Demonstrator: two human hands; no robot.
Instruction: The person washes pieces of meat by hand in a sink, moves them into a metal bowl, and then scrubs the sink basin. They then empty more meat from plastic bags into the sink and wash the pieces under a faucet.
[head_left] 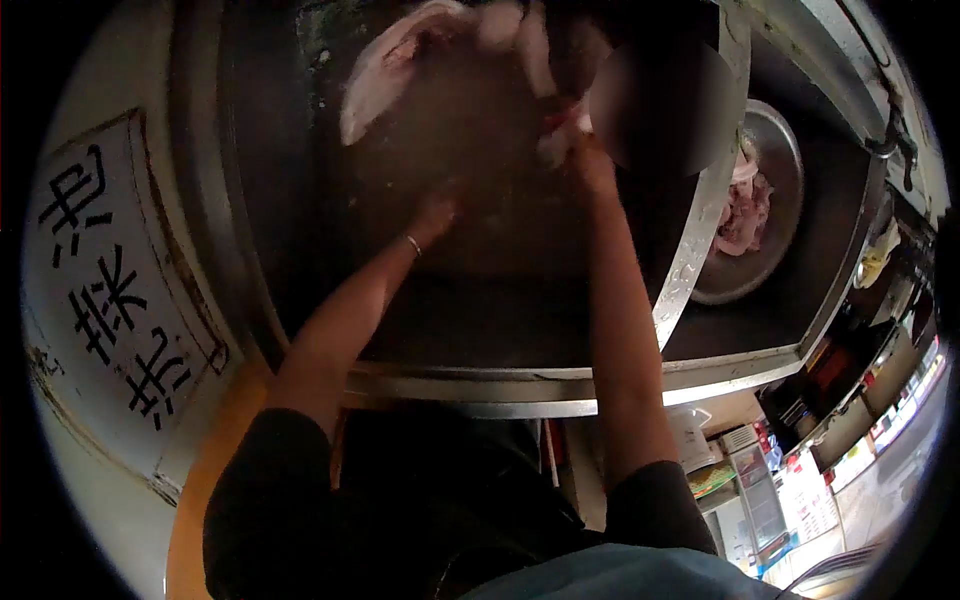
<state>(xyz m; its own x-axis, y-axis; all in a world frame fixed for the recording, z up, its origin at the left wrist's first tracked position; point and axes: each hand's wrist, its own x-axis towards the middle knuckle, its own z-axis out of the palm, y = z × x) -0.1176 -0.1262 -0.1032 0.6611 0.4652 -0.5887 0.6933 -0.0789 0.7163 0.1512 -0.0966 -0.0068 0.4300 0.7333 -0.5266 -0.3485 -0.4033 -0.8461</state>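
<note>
Both of my arms reach into a metal sink (pixel 477 376) of dark, murky water. My left hand (pixel 438 213) is partly under the surface near the middle, and its fingers are hidden. Farther right, my right hand (pixel 590 165) is closed on a piece of raw meat (pixel 565 130), pale with a red patch. A long pale slab of raw meat (pixel 385 70) lies at the far left of the water, apart from both hands. More pale meat (pixel 535 50) shows at the far side, beyond my right hand.
A metal divider (pixel 690 260) separates this basin from a second one on the right. In that basin stands a round metal bowl (pixel 785 235) holding cut raw meat (pixel 745 210). A white sign (pixel 110 270) with black handwriting hangs at the left. A blurred patch covers the upper right.
</note>
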